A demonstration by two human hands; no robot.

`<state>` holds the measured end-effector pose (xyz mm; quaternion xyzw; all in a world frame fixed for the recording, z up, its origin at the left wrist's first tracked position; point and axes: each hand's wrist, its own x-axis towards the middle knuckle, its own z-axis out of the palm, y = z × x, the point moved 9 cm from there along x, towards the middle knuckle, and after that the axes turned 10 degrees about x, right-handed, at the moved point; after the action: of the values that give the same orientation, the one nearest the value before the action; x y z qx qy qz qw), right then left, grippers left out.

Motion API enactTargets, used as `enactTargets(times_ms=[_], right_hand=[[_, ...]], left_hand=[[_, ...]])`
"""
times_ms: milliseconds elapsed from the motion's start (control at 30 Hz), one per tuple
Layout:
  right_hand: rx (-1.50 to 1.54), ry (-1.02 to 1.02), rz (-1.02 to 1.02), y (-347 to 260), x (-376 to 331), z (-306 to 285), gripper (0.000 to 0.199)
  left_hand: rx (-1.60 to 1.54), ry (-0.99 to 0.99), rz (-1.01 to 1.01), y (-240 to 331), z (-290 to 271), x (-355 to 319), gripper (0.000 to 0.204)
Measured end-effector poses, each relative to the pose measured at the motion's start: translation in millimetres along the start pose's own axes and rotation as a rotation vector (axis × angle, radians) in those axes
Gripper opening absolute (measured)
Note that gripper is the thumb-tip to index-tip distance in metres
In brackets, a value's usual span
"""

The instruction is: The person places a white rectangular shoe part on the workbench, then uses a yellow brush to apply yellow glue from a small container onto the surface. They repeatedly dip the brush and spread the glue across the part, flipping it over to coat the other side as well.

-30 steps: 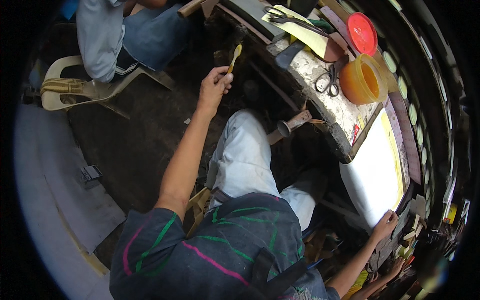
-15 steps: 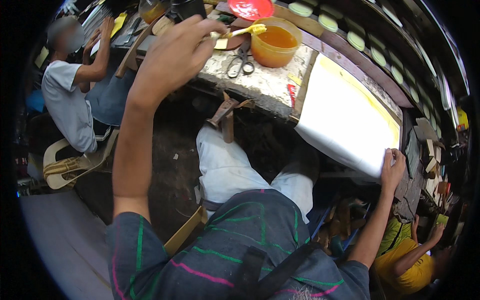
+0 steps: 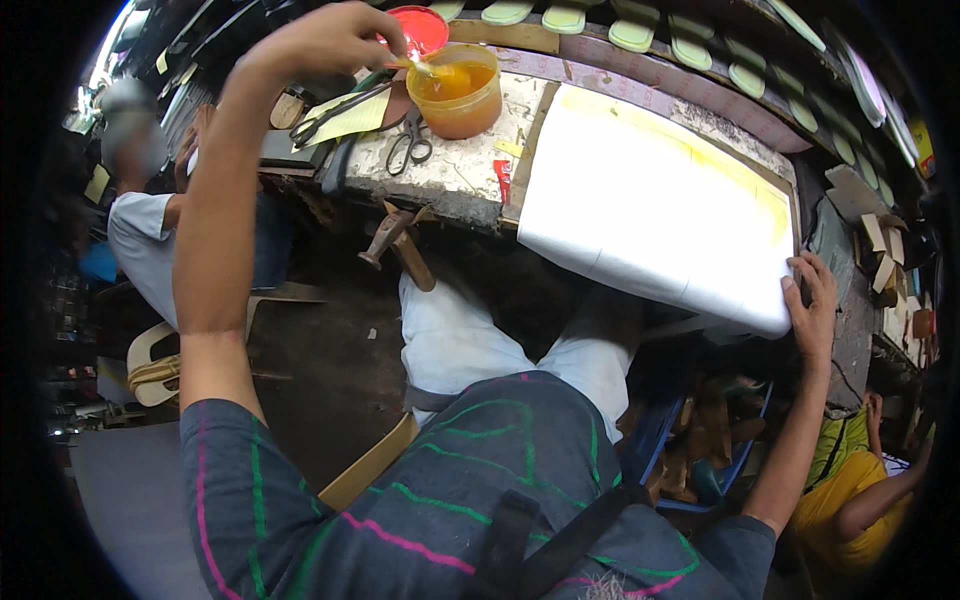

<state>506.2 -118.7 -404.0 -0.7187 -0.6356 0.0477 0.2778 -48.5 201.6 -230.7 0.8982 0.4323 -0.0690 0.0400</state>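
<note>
High on the left, my left hand [image 3: 325, 42] is closed around a small brush [image 3: 424, 66], whose yellowed bristle end is down in a round clear tub [image 3: 458, 118]. Amber, glue-like liquid partly fills that tub. A large white sheet [image 3: 650, 205], yellow-stained along its far edge, lies on the bench and overhangs the front edge. My right hand [image 3: 815, 310] grips the sheet's right edge between thumb and fingers. Black-handled scissors [image 3: 409, 148] lie just left of the tub, and a red lid [image 3: 424, 30] is behind it.
A hammer [image 3: 398, 240] stands by the bench front, near my knee. Pale green shoe soles [image 3: 632, 32] line the rack behind. A blue crate [image 3: 745, 470] holds brown pieces below right. Co-workers sit at left, in a grey shirt [image 3: 140, 235], and at right, in yellow [image 3: 845, 505].
My left hand has brought the brush from above the tub's left side down into the liquid. My right hand still holds the sheet's edge. The whole view has shifted.
</note>
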Motion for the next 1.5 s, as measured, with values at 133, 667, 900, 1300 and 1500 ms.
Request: enactTargets(times_ms=[133, 667, 900, 1300, 1500], right_hand=[[0.011, 0.020, 0.006, 2.3, -0.2, 0.5, 0.035], [-0.039, -0.102, -0.019, -11.8, -8.4, -0.3, 0.050], [-0.096, -0.093, 0.045, -8.2, -11.7, 2.1, 0.054], [-0.089, -0.090, 0.064, -9.5, -11.8, 0.2, 0.053], [-0.054, -0.083, 0.069, -5.9, -11.3, 1.8, 0.054]], left_hand=[[-0.496, 0.297, -0.125, -51.8, -29.3, -35.7, 0.028], [-0.510, -0.052, -0.085, 8.2, 60.4, -44.3, 0.033], [-0.232, 0.359, 0.179, 107.8, 82.1, 1.3, 0.027], [0.498, 0.694, -0.015, 142.8, 126.2, 40.0, 0.023], [0.419, 0.599, 0.012, 135.2, 118.2, 5.2, 0.018]])
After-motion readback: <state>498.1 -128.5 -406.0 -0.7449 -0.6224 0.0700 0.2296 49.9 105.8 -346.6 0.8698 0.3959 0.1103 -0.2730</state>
